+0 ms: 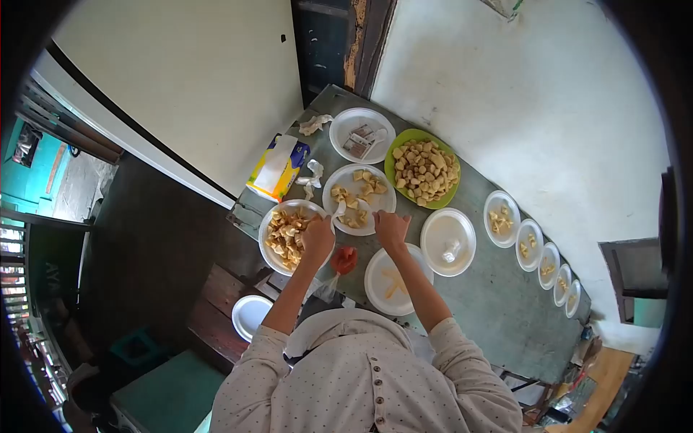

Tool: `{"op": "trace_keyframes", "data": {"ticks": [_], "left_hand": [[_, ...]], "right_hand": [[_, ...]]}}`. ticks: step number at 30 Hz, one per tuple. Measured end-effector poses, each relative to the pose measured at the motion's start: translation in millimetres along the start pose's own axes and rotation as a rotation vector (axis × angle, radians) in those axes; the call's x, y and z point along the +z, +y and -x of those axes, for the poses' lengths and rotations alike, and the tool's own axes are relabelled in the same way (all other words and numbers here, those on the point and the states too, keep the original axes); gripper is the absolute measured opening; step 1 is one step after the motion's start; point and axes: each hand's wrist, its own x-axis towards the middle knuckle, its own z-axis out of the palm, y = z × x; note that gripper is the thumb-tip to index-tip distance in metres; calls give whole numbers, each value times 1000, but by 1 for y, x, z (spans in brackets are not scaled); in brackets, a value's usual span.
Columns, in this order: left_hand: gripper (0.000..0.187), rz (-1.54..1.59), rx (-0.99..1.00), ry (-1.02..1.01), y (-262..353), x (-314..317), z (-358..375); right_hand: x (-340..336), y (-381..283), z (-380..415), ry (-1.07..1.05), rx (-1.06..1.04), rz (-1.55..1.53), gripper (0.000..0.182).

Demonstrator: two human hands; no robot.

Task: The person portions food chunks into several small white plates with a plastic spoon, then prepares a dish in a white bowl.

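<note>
My left hand (pixel 317 237) is over the right rim of a white bowl (pixel 264 254) heaped with golden-brown fried pieces (pixel 284 234). Its fingers are curled inward. Just below the middle white plate (pixel 390 189), my right hand (pixel 392 231) is closed, with the thumb side turned up. Small piles of light brown pieces (pixel 368 186) lie on that plate. A pale, thin wisp like clear plastic (pixel 340 211) shows between the hands; whether either hand grips it is too small to tell. Below and between the hands lies a clear bag of red sauce (pixel 345 260).
A green plate (pixel 390 179) holds many cubes. Other white plates bear sachets (pixel 363 140), a knotted plastic bag (pixel 451 250) and yellowish strips (pixel 394 283). Several small portioned plates (pixel 515 238) line the wall. A tissue pack (pixel 278 167) stands at the grey table's (pixel 498 310) left edge.
</note>
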Motion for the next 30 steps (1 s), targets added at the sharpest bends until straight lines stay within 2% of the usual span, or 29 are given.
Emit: {"op": "trace_keyframes", "data": {"ticks": [3, 6, 8, 12, 14, 15, 17, 21, 24, 27, 30], "left_hand": [[27, -34, 27, 46, 8, -4, 1], [28, -16, 13, -21, 9, -3, 4], [31, -6, -17, -6, 9, -2, 5], [33, 45, -16, 14, 4, 5, 11], [31, 70, 25, 76, 6, 4, 17], [31, 69, 29, 74, 9, 0, 22], [28, 144, 48, 48, 18, -11, 34], [25, 202, 161, 64, 36, -19, 58], [24, 260, 200, -57, 45, -11, 73], [23, 291, 336, 17, 48, 13, 82], [24, 147, 367, -222, 55, 26, 85]], "right_hand": [[9, 2, -3, -6, -33, -21, 31], [21, 5, -3, 35, 7, -188, 30], [21, 9, -5, -101, 144, -510, 29], [42, 27, -3, -81, 114, -671, 32], [33, 31, 6, -156, 183, -889, 35], [26, 33, 12, -153, 186, -891, 35], [14, 40, 26, -310, 341, -1103, 38], [9, 75, 62, -310, 382, -1208, 38], [-2, 99, 99, -251, 438, -1258, 36], [-1, 124, 134, -192, 494, -1199, 35], [-1, 139, 166, -113, 508, -1074, 35]]}}
